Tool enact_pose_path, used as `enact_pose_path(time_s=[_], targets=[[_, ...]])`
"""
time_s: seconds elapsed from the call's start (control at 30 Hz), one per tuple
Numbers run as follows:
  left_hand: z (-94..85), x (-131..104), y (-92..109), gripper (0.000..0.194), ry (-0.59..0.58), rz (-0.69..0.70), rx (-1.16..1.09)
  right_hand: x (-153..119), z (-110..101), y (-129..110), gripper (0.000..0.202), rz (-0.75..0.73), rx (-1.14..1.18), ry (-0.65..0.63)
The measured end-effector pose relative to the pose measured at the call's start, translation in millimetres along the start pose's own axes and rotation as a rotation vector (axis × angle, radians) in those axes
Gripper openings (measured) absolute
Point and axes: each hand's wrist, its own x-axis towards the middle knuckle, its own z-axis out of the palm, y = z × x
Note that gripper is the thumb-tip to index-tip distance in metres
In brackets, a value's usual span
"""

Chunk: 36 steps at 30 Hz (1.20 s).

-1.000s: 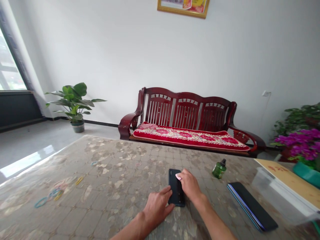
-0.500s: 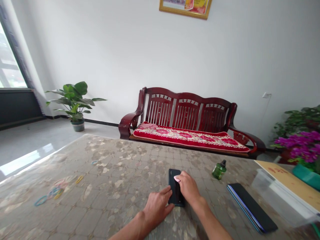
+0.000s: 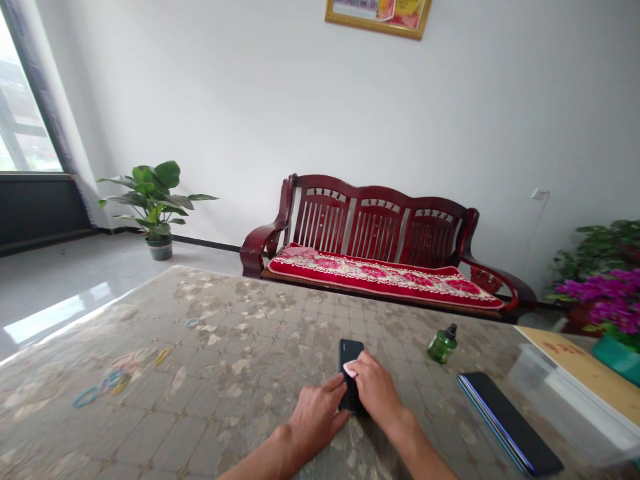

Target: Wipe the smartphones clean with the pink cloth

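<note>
A dark phone (image 3: 351,349) lies flat on the patterned tablecloth (image 3: 240,373), its upper end showing beyond my hands. My left hand (image 3: 320,408) rests at its lower left, fingers apart, fingertips and thumb touching the phone's edge. Pinched in the fingers of my right hand (image 3: 373,381) is a small pale pink pad (image 3: 351,369), pressed on the phone's surface. My right hand covers part of the phone's right side. A green bottle (image 3: 443,345) with a black top stands to the right.
Dark stacked phones or cases (image 3: 510,423) lie at the right, beside a clear plastic box (image 3: 550,407) under a tan board (image 3: 580,367). Coloured bands (image 3: 113,381) lie at the left. Beyond the table are a red wooden bench (image 3: 377,230) and a potted plant (image 3: 160,248).
My right hand has moved slightly down the phone with the pink pad. My left hand stays at the phone's edge. The whole view has shifted a little.
</note>
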Motion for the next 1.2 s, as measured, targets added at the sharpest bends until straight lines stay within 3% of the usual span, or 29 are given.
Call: enact_pose_path(time_s=[0.2, 0.5, 0.8, 1.1, 1.2], targets=[[-2.5, -1, 3, 0.034, 0.000, -0.012, 0.007, 41, 0, -5, 0.034, 0.028, -0.073, 0.015], [-7.3, -2, 8, 0.031, -0.005, -0.018, 0.039, 21, -11, -9, 0.027, -0.132, -0.103, -0.075], [-4.0, -3, 7, 0.031, 0.009, 0.010, 0.073, 63, -6, -1, 0.028, -0.158, -0.211, -0.045], [0.7, 0, 4, 0.021, 0.024, 0.015, 0.081, 15, -8, -1, 0.032, -0.294, -0.014, -0.046], [-1.0, 0, 5, 0.020, 0.015, 0.014, 0.078, 15, -5, 4, 0.035, -0.267, 0.051, -0.017]])
